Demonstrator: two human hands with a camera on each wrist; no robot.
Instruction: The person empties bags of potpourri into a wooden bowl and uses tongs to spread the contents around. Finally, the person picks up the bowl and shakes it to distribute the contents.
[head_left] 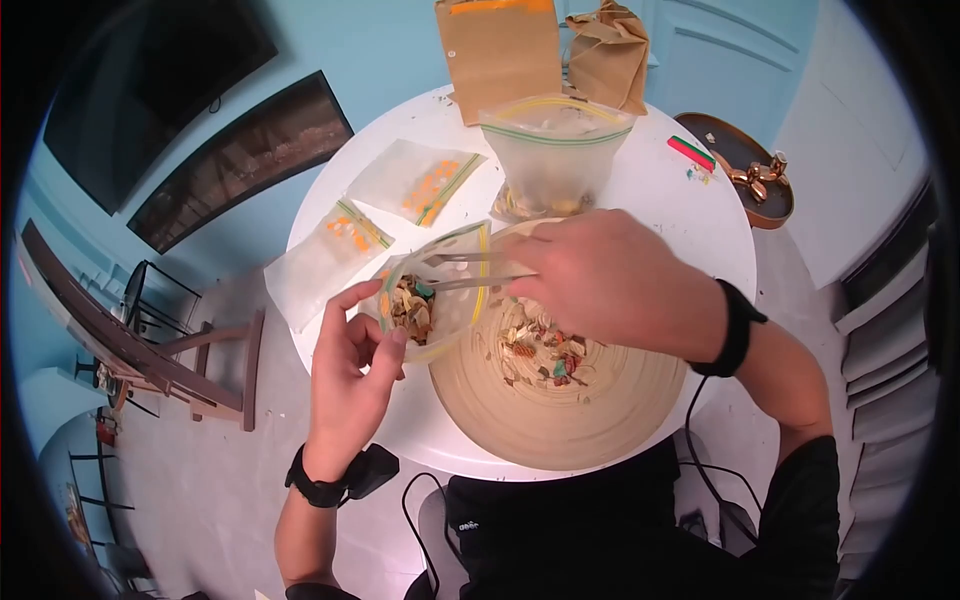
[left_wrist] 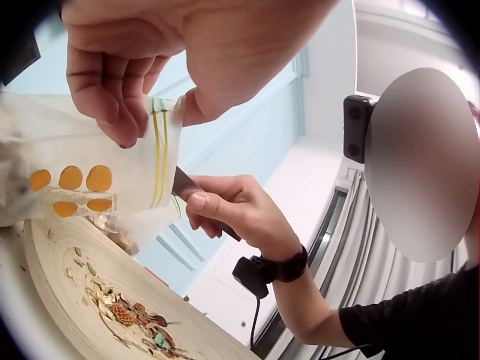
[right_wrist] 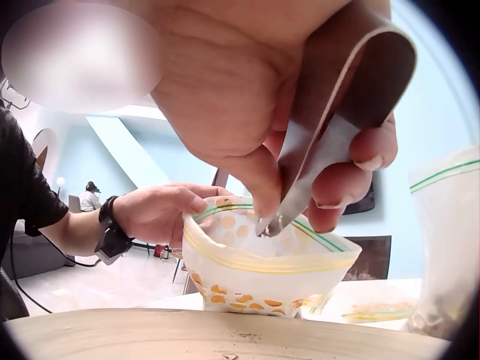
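Observation:
My left hand [head_left: 350, 375] pinches the rim of a translucent zip bag [right_wrist: 262, 274] printed with orange ovals, its mouth spread wide. Dried brown, tan and green bits [head_left: 412, 308] lie in the bottom of that bag. A pair of metal tongs [head_left: 470, 282] is gripped by my right hand [head_left: 615, 285], and its tips reach into the bag's mouth. Below my right hand is a round wooden tray [head_left: 480, 420]. A loose pile of dried plant pieces [head_left: 545, 355], reddish, tan and teal, lies at the tray's middle.
A larger filled zip bag [head_left: 555, 160] stands behind the tray. Two flat zip bags, one near [head_left: 325, 255] and one farther [head_left: 410, 180], lie on the white table's left side. Brown paper bags [head_left: 500, 60] stand at the back. A red and green packet [head_left: 690, 153] lies at right.

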